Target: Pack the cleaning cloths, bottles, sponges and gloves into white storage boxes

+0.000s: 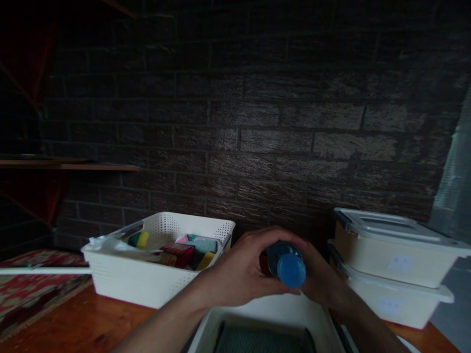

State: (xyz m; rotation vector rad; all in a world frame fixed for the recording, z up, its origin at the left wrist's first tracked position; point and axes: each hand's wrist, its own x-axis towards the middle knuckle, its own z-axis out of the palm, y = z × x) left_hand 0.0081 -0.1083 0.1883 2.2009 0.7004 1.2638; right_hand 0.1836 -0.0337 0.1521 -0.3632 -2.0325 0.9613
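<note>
Smooth round blue cap (291, 270) between hands (247, 272).

Pale labels (401, 263) mark the stacked boxes (382, 245); their print is too faint to read. No other text is legible.

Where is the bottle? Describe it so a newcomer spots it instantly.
Below the brick wall, look between the white basket and the stacked boxes. There, where left hand meets right hand, is the bottle, the only thing visible with a round blue cap.

A shelf (99, 167), basket (128, 282) and lidded boxes (392, 260) show a storage corner.
</note>
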